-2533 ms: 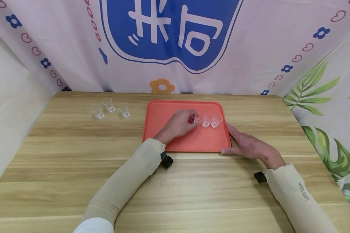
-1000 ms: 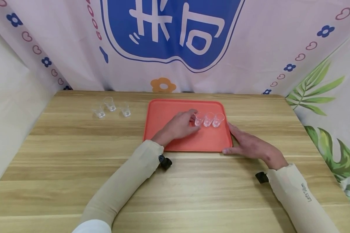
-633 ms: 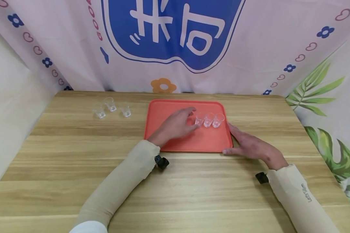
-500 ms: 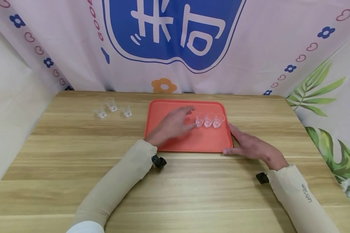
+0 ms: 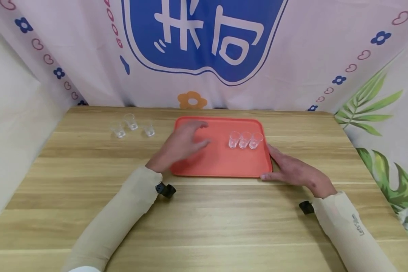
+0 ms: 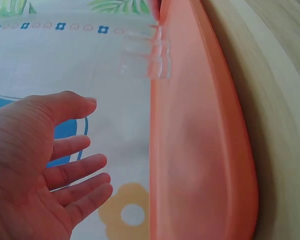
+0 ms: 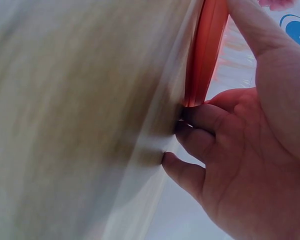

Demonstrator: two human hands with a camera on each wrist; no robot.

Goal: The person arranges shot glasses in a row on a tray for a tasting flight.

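An orange tray lies on the wooden table with three small clear cups in a row near its right side, the middle one between the other two. My left hand hovers over the tray's left half with fingers spread, holding nothing; in the left wrist view the left hand shows an empty palm, with the cups far off on the tray. My right hand rests on the table against the tray's right edge; in the right wrist view the right hand's fingers touch the tray's rim.
Three more clear cups stand on the table at the back left: one, one and one. A patterned cloth backdrop rises behind the table. The table's front half is bare wood.
My left hand let go of the leftmost cup on the tray, opened, and drew back to the left. The right hand stayed against the tray's edge.
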